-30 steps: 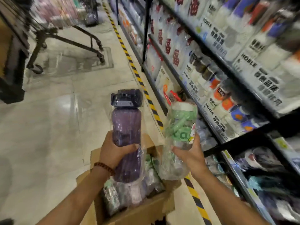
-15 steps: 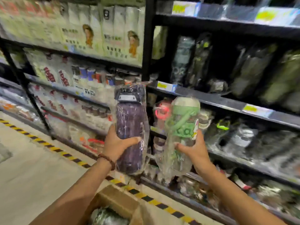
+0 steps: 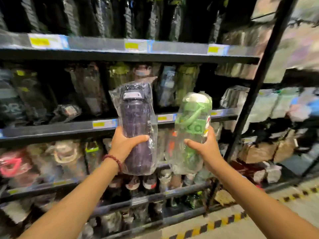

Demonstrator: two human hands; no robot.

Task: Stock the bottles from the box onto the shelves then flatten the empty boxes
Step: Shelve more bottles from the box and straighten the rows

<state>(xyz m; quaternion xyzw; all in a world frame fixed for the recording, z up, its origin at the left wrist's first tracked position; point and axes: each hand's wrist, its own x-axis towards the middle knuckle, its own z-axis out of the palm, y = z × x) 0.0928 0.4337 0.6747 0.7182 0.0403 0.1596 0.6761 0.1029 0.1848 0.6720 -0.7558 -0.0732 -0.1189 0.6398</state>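
My left hand point(image 3: 123, 145) grips a dark purple bottle point(image 3: 136, 121) wrapped in clear plastic, holding it upright around its lower half. A clear bottle with a green strap and white lid point(image 3: 193, 121), also bagged in plastic, is held upright by my right hand point(image 3: 205, 149). Both bottles are raised in front of the dark shelves point(image 3: 57, 130), level with the middle shelf, which is full of wrapped bottles. The box is out of view.
Shelf rows above and below are packed with bagged bottles, with yellow price tags point(image 3: 103, 124) on their edges. A black upright post point(image 3: 255, 94) stands to the right. Yellow-black floor tape point(image 3: 222, 221) runs along the shelf base.
My view has swung right and up from the aisle floor and box to face the shelves. Both hands kept their bottles and carried them toward the middle shelf. The box has left the view.
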